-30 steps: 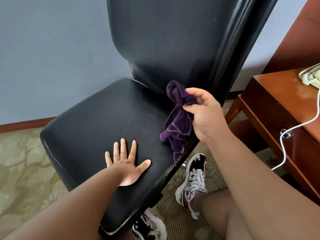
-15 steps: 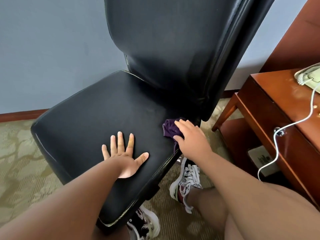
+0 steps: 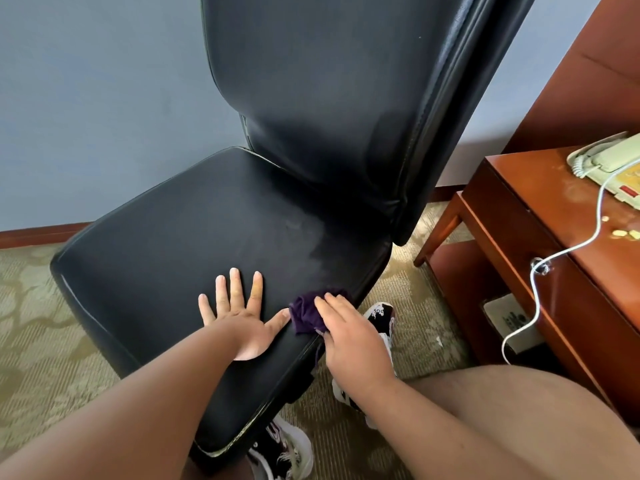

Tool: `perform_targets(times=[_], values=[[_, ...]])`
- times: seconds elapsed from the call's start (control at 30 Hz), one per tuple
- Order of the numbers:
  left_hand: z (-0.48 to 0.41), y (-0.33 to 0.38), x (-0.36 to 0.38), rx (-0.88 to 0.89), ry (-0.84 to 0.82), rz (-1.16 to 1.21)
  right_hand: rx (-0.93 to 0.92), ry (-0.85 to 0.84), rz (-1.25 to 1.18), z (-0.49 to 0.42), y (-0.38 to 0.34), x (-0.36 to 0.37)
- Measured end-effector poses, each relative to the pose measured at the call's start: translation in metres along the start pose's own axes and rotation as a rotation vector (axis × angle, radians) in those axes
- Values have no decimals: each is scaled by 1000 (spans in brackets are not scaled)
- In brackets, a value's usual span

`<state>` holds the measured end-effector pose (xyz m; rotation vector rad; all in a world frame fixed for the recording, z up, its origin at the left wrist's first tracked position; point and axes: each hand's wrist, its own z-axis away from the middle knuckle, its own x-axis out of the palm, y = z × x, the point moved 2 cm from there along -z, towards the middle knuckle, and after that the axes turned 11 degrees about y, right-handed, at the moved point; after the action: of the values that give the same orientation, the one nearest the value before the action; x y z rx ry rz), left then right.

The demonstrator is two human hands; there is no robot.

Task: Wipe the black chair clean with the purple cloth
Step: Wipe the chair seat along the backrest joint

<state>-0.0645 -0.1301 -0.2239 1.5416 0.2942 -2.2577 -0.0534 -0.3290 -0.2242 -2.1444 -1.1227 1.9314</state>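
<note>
The black chair (image 3: 194, 237) fills the middle of the head view, its tall backrest rising at the top and its padded seat below. My left hand (image 3: 239, 317) lies flat on the seat's near part, fingers spread, holding nothing. My right hand (image 3: 349, 334) presses the bunched purple cloth (image 3: 304, 313) onto the seat's right edge, right beside my left thumb. Most of the cloth is hidden under my right palm. A darker, damp-looking streak runs along the seat from the backrest toward the cloth.
A reddish wooden table (image 3: 519, 202) stands to the right with a pale telephone (image 3: 609, 157) and a white cord (image 3: 533, 289) hanging over its front. Patterned carpet (image 3: 41, 323) covers the floor. My patterned shoes (image 3: 384, 317) stand under the seat's right edge. A grey wall is behind.
My right hand brought the cloth down from the backrest to the seat, then slid it along the right edge toward me. The left hand stayed flat on the seat.
</note>
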Motion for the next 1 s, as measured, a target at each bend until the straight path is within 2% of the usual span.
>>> perform_targets(times=[0.13, 0.23, 0.4, 0.63, 0.83, 1.0], values=[[-1, -3, 1, 13, 5, 18, -4, 116, 28, -15, 9, -10], [-1, -3, 3, 23, 11, 46, 94, 199, 115, -43, 27, -17], [-1, -3, 4, 24, 9, 63, 321, 110, 101, -88, 59, -25], [-2, 5, 3, -13, -1, 18, 315, 99, 172, -55, 23, -8], [-3, 7, 6, -28, 35, -14, 164, 8, 139, -8, -31, 4], [-3, 5, 6, -17, 37, 12, 67, -6, 177, -11, -27, 0]])
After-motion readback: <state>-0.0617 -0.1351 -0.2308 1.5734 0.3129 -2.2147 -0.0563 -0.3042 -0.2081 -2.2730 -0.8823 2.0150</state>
